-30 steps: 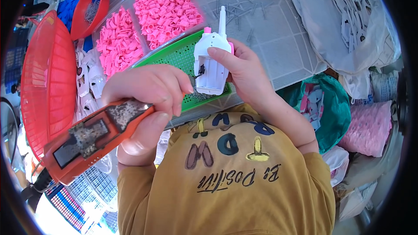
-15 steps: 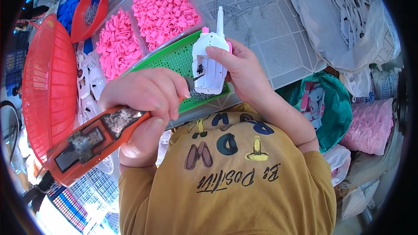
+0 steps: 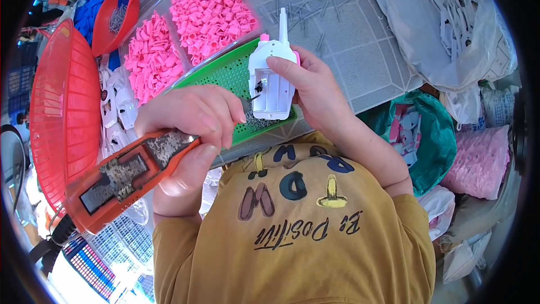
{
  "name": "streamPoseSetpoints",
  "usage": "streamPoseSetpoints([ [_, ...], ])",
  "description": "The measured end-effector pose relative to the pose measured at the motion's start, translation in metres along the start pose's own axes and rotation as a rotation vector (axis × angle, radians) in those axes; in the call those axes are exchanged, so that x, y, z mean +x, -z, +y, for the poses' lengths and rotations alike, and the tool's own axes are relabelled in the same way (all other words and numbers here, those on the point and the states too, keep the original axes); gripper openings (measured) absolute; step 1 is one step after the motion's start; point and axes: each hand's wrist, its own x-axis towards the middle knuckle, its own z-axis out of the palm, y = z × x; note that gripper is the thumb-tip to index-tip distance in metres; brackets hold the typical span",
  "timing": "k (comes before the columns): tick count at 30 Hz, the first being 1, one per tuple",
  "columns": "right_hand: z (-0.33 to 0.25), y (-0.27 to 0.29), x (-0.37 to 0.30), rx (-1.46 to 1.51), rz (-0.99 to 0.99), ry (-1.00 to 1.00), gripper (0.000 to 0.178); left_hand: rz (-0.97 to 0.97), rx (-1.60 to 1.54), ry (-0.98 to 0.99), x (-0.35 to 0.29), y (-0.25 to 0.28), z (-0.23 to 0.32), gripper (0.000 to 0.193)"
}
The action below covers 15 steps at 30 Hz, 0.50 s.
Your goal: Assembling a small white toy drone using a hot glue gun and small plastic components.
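Head view, white toy handset (image 3: 271,79): at 12 o'clock from the picture's centre, antenna up, open bay showing, a dark part at the bay's 9 o'clock side.
Right hand (image 3: 315,81): at 1 o'clock; fingers grasping the handset, thumb across its face.
Left hand (image 3: 188,111): toward 10 o'clock; fingers curled firmly round an orange power tool (image 3: 132,177), its body running out to 8 o'clock.
Tool nose: mostly behind the fingers; a thin dark line meets the bay edge. Bit or wire, cannot tell; contact not certain.
Assembly stage: part-way, by my judgement. Antenna and pink knob on; shell looks joined. Bay uncovered. Whether any screws are in: too small to tell.
Green tray (image 3: 230,70): 11 o'clock, partly hidden by handset and left hand; small metal bits (image 3: 261,122) at its near end.
Pink pieces (image 3: 214,14): heaped at 11 o'clock, second heap at 10.
Red scoop (image 3: 106,42): 10 o'clock, metal bits inside.
Worktop (image 3: 365,50): loose thin metal pieces (image 3: 306,14) scattered between 12 and 1.
White sack (image 3: 405,28): 2 o'clock, white parts inside.
Green bag (image 3: 436,155): 3 o'clock, beside the right forearm.
In the way: left hand blocks sight of the tool nose; black cord (image 3: 64,228) trails at 8.
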Motion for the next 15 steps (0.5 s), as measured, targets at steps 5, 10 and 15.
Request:
streamPoseSetpoints([
  [5,0.0007,0.0,0.0,-0.018,0.011,0.016,0.047,-0.029,0.0,-0.02,0.0003,0.0009,-0.0018,0.028],
  [10,0.0009,0.001,-0.0002,-0.026,0.011,0.001,0.047,-0.02,0.018,-0.041,0.0024,-0.0006,-0.0015,0.028],
  [15,0.0036,0.0015,0.0012,-0.03,0.011,0.03,0.046,-0.021,0.053,-0.016,0.0056,-0.0032,-0.003,0.029],
])
